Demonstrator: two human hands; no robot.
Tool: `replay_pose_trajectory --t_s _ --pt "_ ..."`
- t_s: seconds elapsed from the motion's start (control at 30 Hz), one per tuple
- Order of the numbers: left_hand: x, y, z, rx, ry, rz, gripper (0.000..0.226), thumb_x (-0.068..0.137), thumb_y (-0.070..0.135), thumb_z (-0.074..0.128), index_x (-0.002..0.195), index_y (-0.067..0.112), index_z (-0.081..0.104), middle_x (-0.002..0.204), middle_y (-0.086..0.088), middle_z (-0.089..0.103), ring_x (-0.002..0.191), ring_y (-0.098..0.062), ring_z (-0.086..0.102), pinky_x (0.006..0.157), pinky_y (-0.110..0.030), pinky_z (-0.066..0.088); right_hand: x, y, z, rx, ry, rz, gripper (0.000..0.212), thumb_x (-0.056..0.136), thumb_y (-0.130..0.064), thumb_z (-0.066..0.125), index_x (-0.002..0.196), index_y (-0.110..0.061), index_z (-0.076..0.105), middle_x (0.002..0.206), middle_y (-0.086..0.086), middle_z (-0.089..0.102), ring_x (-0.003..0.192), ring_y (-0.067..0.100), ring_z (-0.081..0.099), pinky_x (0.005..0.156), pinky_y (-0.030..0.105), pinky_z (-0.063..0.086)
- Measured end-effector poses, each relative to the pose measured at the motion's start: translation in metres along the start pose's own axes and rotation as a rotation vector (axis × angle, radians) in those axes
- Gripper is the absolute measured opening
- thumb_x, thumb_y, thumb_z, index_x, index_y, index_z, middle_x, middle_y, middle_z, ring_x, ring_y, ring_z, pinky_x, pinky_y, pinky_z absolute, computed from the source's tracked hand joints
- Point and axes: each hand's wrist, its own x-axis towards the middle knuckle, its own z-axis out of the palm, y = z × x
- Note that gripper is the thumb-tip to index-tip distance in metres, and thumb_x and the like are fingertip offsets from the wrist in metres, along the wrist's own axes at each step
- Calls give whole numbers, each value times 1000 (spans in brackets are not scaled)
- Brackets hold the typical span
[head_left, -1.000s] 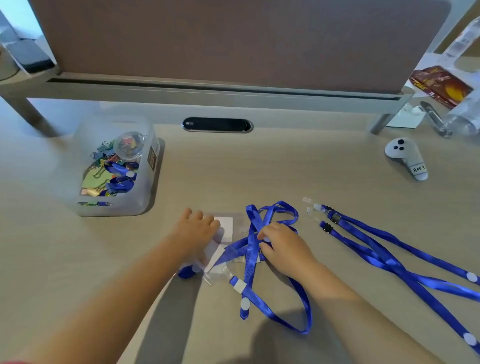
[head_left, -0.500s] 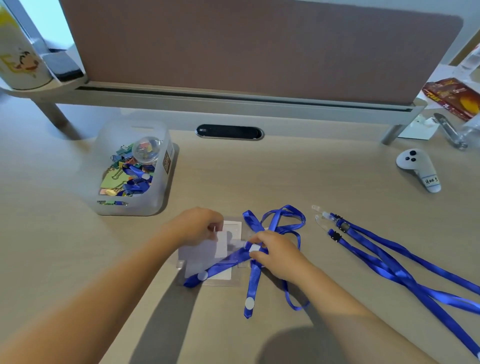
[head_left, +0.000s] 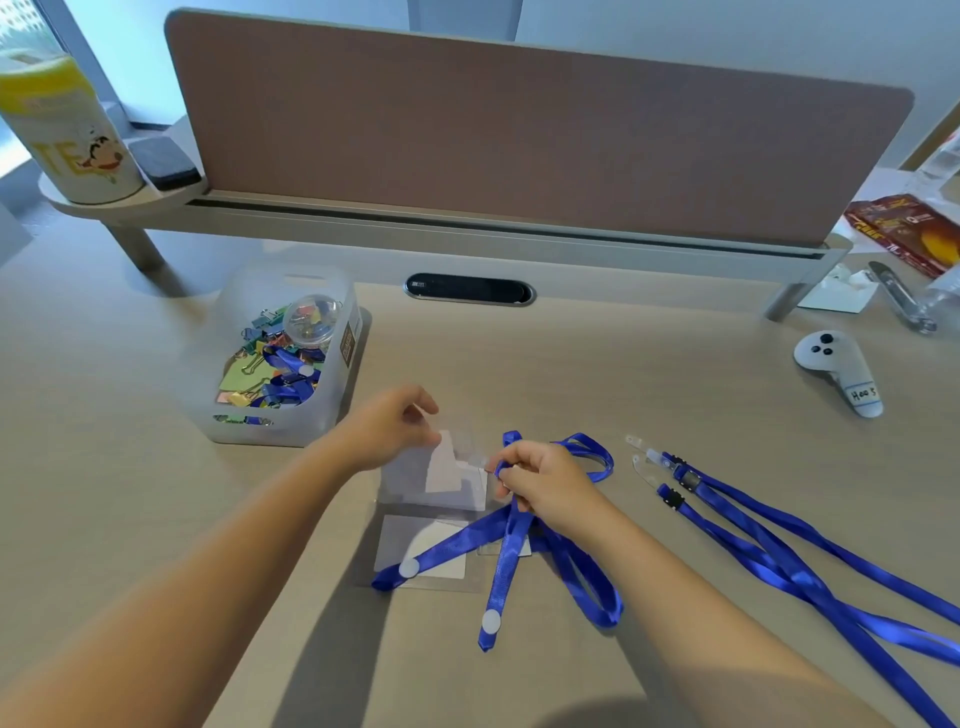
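Clear badge sleeve (head_left: 415, 480): lifted just above the bench (head_left: 597, 374), top edge pinched by left hand (head_left: 387, 434) fingers (head_left: 418, 404).
Blue lanyard (head_left: 501, 566): clip end gripped by right hand (head_left: 548, 483), straps on the bench.

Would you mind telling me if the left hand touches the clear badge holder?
Touching: head view shows the left hand pinching the clear badge holder at its top edge.

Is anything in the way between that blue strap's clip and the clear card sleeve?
Nothing visible. The right hand holds the blue lanyard by its clip end beside the clear badge holder, which the left hand pinches by its top. A second badge holder lies below on the desk.
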Motion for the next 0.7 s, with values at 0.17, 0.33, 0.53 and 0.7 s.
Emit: replay_pose_trajectory --t_s 0.17,0.33,0.53,0.7 --pt "-9 8 6 -112 256 69 33 83 12 59 114 6 51 118 -9 55 100 -14 48 83 -24 37 4 -18 -1 157 49 -28 24 90 -17 56 67 -19 56 59 -3 53 32 0 36 34 7 30" --pt "-24 25 5 -80 344 264 18 83 13 60 98 4 64 101 -13 68 86 -12 55 80 -24 43 7 -30 -1 237 110 -58 24 92 -13 52 68 -17 58 63 -2 57 49 7 42 45 12 37" --pt "-26 34 1 178 330 345 29 86 23 55 111 10 62 113 -8 67 99 -19 61 88 -28 45 7 -41 -1 254 143 -81 22 93 -12 49 74 -17 59 66 -4 58 56 5 48 43 6 40" --pt "-24 37 -2 323 312 405 29 88 26 51 109 11 64 109 -9 69 97 -22 62 86 -31 47 9 -40 2 41 238 -183 16 92 -14 50 94 -6 63 65 -8 55 61 5 48 59 16 41"
